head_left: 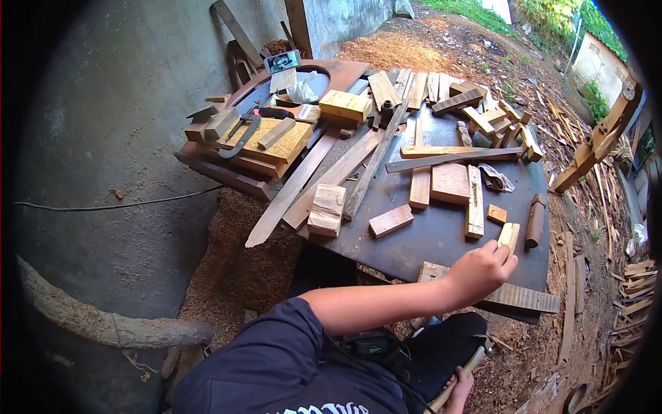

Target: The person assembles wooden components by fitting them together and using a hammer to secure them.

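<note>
My left hand (483,270) reaches across the front of the dark work table (441,250). Its fingers are closed at the lower end of a small pale wood block (509,235). Down by my lap, my right hand (460,390) is wrapped round a long pale wooden stick (471,366), whose lower end leaves the view. Beneath my left wrist lies a thick wooden board (522,297) along the table's front edge. Close to the held block are a small square block (496,214) and a brown cylinder (535,221).
Several cut blocks and strips cover the table, including a pinkish block (391,221) and a dark long strip (455,159). A clamp (243,138) sits on stacked boards at the left. A phone (282,62) stands at the back. A wooden post (601,134) leans at the right.
</note>
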`<action>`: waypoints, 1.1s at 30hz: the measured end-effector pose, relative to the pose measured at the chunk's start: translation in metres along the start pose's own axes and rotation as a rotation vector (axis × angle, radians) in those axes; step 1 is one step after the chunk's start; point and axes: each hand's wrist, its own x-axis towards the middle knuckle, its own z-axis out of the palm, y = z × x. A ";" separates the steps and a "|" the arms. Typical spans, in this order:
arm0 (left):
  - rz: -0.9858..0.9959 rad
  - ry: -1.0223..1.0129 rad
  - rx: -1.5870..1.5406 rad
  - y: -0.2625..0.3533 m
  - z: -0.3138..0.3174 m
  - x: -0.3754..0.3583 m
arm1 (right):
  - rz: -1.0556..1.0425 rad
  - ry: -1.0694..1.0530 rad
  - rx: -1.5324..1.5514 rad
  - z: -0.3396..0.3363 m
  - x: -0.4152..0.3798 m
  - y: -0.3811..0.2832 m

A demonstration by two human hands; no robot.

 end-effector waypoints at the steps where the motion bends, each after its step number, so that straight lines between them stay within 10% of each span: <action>1: 0.008 0.030 -0.016 -0.003 -0.001 0.001 | 0.004 0.004 0.002 0.001 -0.001 -0.001; 9: -0.020 0.223 -0.322 0.000 -0.049 -0.003 | 0.044 0.007 -0.008 0.001 -0.002 -0.006; 16: -0.467 0.009 -1.082 0.019 -0.072 -0.026 | 0.058 0.011 -0.012 0.011 -0.012 -0.019; 33: -0.553 -0.134 -1.090 0.015 -0.057 -0.033 | 0.053 0.026 -0.037 0.007 -0.008 -0.014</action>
